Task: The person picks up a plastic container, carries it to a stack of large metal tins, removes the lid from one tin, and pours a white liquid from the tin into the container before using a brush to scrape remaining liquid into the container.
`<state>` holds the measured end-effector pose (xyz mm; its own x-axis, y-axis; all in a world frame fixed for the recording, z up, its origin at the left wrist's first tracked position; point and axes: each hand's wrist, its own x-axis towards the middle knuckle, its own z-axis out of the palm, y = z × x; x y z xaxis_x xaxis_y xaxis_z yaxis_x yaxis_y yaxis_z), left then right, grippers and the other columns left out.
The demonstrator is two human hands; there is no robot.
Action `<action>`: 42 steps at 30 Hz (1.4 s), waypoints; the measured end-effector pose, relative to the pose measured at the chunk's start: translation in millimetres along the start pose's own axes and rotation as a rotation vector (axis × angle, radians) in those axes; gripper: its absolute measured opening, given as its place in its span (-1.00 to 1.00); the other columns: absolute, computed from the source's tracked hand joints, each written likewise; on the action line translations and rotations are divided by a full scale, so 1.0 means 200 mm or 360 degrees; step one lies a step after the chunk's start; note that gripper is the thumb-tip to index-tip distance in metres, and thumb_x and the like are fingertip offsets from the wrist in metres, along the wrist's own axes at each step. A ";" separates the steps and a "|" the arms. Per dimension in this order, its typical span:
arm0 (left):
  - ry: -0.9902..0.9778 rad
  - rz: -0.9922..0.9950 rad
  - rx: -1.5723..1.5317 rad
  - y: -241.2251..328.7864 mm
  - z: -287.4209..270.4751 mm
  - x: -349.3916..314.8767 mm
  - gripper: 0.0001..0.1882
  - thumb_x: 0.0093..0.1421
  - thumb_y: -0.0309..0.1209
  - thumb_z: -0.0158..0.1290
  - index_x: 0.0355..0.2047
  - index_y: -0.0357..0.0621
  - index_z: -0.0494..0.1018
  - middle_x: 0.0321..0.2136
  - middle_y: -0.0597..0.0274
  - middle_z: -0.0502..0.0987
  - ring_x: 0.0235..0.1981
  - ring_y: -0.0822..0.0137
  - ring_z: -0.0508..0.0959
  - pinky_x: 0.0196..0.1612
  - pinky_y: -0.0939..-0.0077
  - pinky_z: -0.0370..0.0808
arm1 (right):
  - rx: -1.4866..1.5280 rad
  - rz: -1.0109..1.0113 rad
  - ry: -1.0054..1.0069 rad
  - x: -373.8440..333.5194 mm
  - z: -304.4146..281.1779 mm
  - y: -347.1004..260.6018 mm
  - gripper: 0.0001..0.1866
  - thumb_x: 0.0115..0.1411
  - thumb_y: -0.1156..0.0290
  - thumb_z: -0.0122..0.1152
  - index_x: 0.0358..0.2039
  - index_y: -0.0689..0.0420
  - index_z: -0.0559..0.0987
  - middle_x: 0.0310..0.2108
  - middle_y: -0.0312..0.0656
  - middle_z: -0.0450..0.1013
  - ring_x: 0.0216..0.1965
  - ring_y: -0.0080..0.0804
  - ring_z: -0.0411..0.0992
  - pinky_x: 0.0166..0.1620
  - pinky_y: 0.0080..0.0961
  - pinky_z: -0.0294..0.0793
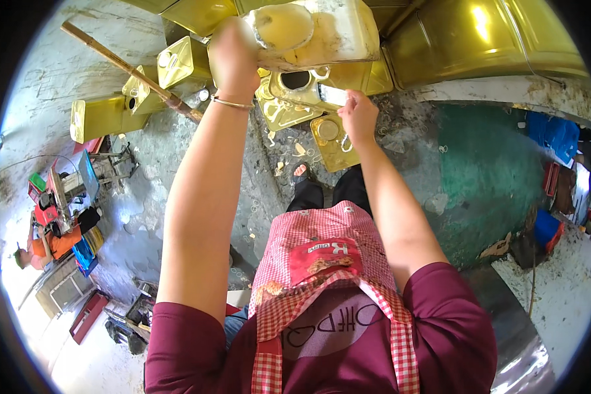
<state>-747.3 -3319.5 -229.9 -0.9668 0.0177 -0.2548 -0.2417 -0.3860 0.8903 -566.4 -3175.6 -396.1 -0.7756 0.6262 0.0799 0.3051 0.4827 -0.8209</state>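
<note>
My left hand (pixel 234 62) is raised and closed on the side of a cut-open plastic jug (pixel 348 33), whitish and stained, tilted with pale yellow stuff showing inside. My right hand (pixel 360 118) pinches a flat white brush-like tool (pixel 333 95). Its dark-edged end is at the top of a gold tin can (pixel 299 97) that has a round dark opening, just below the jug. Another gold tin (pixel 335 148) with a round cap and a white loop handle stands on the floor beneath my right hand.
More gold tins (pixel 177 62) stand at upper left, beside a leaning bamboo pole (pixel 118 59). Large gold tins (pixel 486 39) fill the upper right above a pale ledge (pixel 512 90). Blue containers (pixel 553 136) are at far right. A person in orange (pixel 65 246) is at far left.
</note>
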 end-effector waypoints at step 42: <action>-0.0029 -0.0065 0.0032 0.00 0.05 -0.03 -0.64 0.34 -0.23 -0.08 -0.05 -0.27 0.39 -0.17 0.16 0.53 -0.19 0.27 0.58 -0.19 0.30 0.59 | -0.0582 -0.1290 -0.0649 0.14 0.00 -0.27 -0.64 0.07 0.60 0.08 -0.08 0.07 0.53 -0.27 -0.31 0.45 -0.19 -0.28 0.46 -0.19 -0.39 0.55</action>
<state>-742.7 -3310.5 -223.8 -0.9574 0.0498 -0.2845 -0.2825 -0.3660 0.8867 -604.6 -3184.6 -350.8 -0.9364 -0.2055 0.2844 -0.3054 0.8766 -0.3720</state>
